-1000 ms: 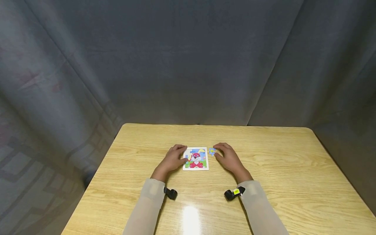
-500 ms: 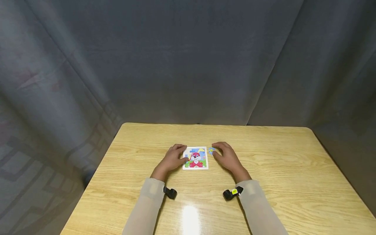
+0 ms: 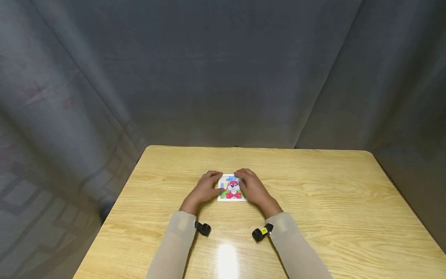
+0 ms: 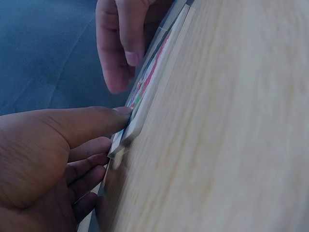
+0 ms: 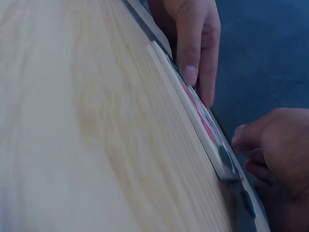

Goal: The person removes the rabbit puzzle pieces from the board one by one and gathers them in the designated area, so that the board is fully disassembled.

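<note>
Head view: a small square puzzle board [image 3: 230, 189] with a cartoon rabbit picture lay flat near the middle of a light wooden table [image 3: 331, 201]. The left hand [image 3: 204, 188] rested at the board's left edge, fingers curled loosely along it, thumb tip touching the edge near the lower left corner. The right hand [image 3: 252, 188] lay over the board's right part and hid it — fingers bent over the upper right area. Whether it held a loose piece could not be told from here. A black wrist camera [image 3: 202, 228] sat on the left sleeve cuff and another [image 3: 261, 233] on the right. Grey curtain [image 3: 223, 77] behind the table.

Left wrist view: the left hand's [image 4: 53, 159] thumb pressed against the side of the board [image 4: 145, 94]; the other fingers lay curled below it, not wrapped round anything. The right hand's [image 4: 125, 34] fingertips came down onto the board's far end.

Right wrist view: the right hand [image 5: 275, 150] hovered close over the board's [image 5: 203, 121] near corner — fingers curled, contents not visible. The left hand's [image 5: 195, 38] fingers rested at the far edge.
</note>
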Available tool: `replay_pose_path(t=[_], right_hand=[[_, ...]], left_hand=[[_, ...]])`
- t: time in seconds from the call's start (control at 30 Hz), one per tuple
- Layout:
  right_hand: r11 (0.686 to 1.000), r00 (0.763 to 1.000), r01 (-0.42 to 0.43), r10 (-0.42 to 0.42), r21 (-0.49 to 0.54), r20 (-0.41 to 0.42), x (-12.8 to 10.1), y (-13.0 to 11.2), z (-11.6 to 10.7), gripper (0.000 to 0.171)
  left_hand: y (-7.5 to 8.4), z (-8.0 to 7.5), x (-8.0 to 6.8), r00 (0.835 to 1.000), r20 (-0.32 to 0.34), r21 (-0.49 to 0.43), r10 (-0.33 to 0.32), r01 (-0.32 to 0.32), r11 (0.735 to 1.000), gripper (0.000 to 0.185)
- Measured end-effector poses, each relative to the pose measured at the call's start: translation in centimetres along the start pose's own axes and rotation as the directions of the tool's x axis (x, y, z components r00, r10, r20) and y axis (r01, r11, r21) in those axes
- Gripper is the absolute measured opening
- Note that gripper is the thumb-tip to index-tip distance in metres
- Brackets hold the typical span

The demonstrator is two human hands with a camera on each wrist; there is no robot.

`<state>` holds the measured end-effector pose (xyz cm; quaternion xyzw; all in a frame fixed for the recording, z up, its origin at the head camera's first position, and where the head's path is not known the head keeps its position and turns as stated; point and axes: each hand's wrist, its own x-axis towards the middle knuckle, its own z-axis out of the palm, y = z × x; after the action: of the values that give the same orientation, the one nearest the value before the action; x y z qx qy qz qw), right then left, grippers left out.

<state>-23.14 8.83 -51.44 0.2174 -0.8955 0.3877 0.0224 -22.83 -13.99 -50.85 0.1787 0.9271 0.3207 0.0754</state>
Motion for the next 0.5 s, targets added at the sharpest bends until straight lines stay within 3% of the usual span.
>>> replay_pose_path(t=[0.5], right_hand=[[0.992,0.997,-0.05,0.055,-0.114,0.044,0.7,-0.6,1.1,0.037]], left_hand=[[0.3,-0.1,-0.1,1.0,-0.003,0.022,0.005,-0.005,1.0,0.067]])
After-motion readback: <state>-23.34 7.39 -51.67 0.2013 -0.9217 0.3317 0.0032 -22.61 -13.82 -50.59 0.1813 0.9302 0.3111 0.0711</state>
